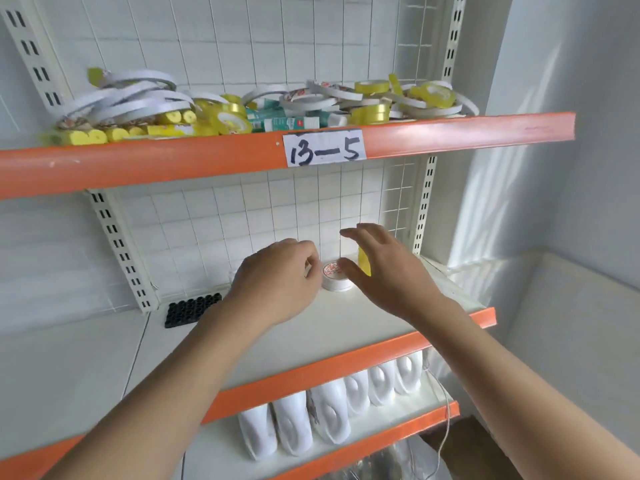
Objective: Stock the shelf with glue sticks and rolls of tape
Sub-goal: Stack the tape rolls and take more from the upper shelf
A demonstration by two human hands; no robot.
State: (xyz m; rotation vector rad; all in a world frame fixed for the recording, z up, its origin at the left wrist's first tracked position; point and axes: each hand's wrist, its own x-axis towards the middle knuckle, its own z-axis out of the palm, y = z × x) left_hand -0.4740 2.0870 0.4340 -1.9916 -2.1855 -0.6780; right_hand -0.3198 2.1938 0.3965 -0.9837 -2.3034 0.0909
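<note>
A: Where are the hands?

B: Both reach over the middle shelf (pixel 346 327). The left hand (pixel 277 282) is at the left of a white roll of tape (pixel 335 278), with fingers curled. Its fingertips are hidden, so I cannot tell if its grip holds anything. The right hand (pixel 384 271) is at the right, with a wide grip: fingers spread and almost straight, the thumb just beside the roll.

A: And the roll?

B: It lies flat on the middle shelf, far from the orange front edge, between the two hands. Behind the right hand there is a yellow thing (pixel 363 263), mostly hidden; I cannot tell what it is.

A: What is on the shelf above?

B: The top shelf (pixel 450 133) carries a loose pile: white tape rolls (pixel 138 98) at the left, yellow-clear tape rolls (pixel 433 95) at the right, yellow glue sticks (pixel 90 136) near the left front, and green-white packs (pixel 287 123) in the middle. A paper label (pixel 324 147) with "13-5" is on its orange edge.

A: Anything more?

B: A black tray with holes (pixel 192 309) lies at the far left of the middle shelf. White bottles (pixel 329 407) stand in a row on the lower shelf (pixel 381 434).
</note>
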